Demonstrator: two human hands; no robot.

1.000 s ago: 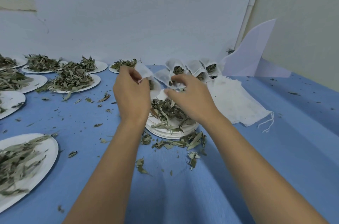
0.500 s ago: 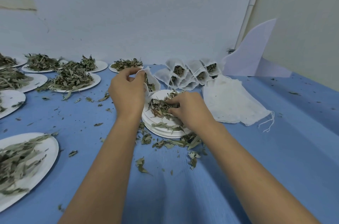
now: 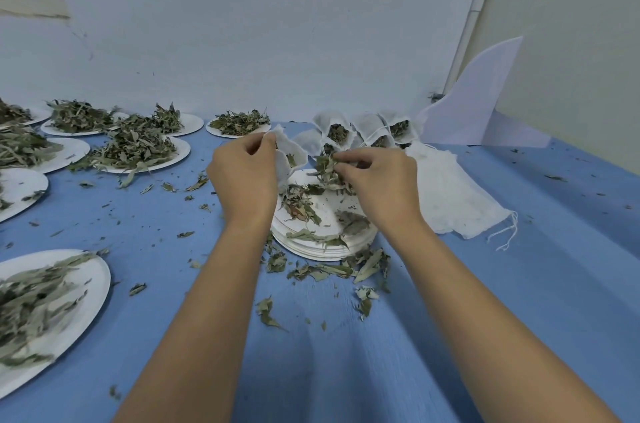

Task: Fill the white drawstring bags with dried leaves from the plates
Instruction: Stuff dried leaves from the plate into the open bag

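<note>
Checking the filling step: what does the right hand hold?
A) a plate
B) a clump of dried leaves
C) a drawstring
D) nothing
B: the right hand pinches a clump of dried leaves above the stack of plates, next to the open bag that the left hand grips.

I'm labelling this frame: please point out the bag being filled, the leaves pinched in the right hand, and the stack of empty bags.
bag being filled (image 3: 294,149): head view, its white cloth side.
pinched leaves (image 3: 326,167): head view, middle of the bunch.
stack of empty bags (image 3: 446,194): head view, top bag's cloth, centre.
</note>
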